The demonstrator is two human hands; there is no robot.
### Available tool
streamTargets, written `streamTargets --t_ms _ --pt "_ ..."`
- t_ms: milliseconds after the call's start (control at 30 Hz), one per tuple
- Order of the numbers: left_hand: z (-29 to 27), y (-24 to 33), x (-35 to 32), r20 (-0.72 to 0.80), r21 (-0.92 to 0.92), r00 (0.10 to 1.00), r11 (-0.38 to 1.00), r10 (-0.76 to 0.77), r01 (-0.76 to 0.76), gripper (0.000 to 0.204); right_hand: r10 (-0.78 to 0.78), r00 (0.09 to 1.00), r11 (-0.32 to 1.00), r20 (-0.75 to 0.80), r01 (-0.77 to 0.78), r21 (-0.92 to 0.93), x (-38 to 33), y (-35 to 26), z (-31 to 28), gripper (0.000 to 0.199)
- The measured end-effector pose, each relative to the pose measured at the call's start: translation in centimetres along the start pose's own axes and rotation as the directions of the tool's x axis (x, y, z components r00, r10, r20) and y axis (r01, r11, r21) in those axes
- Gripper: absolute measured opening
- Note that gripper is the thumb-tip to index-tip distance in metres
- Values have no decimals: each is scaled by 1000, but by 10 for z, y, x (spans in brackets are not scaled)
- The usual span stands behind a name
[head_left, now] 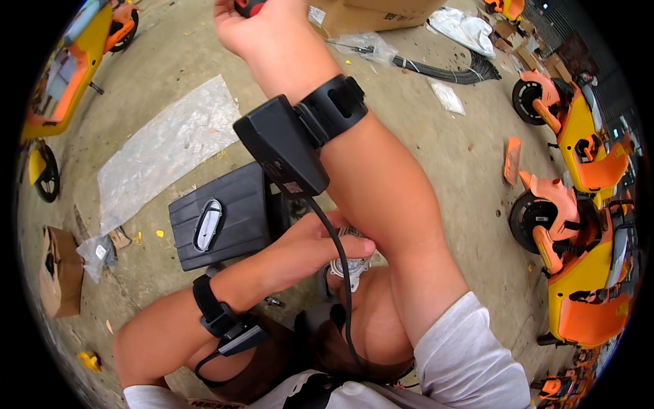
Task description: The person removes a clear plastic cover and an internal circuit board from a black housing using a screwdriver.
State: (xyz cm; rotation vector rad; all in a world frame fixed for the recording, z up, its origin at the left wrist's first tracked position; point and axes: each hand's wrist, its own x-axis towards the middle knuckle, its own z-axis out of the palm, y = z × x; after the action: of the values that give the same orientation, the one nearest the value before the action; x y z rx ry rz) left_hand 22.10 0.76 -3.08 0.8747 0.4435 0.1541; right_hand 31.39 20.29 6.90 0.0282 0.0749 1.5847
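Note:
My left hand (325,244) is closed round a silver, clear-faced part (353,264) that looks like a small lamp, held just above my bent knee. My right forearm crosses in front and hides some of that hand. Stretched far forward, my right hand (262,26) is cut off by the top edge. Its fingers are curled on a black-and-red handle (249,7), whose other end is out of view. Beside my left hand, a black ribbed panel (235,211) lies on the floor. On it rests an oval, silver-faced part with a dark rim (208,225).
A clear plastic sheet (163,146) lies on the concrete floor. Ahead are a cardboard box (375,17), a bundle of black cables (443,71) and a white bag (463,31). Yellow-and-orange scooters (586,286) line the right; another scooter (65,82) stands left. An open carton (61,273) sits left.

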Motion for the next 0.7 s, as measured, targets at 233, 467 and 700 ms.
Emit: streamTargets --t_ms 233,467,700 --pt "-4 -14 4 -40 -62 999 998 3 -6 42 9 994 1000 -109 -7 17 1 7 -6 34" --pt "-15 -2 -8 12 130 999 991 38 -39 48 24 999 996 -42 -27 -88 -12 -18 1 52" --pt "-23 32 -53 -86 -180 967 951 240 -252 65 5 999 898 52 18 -439 -31 -14 21 49"
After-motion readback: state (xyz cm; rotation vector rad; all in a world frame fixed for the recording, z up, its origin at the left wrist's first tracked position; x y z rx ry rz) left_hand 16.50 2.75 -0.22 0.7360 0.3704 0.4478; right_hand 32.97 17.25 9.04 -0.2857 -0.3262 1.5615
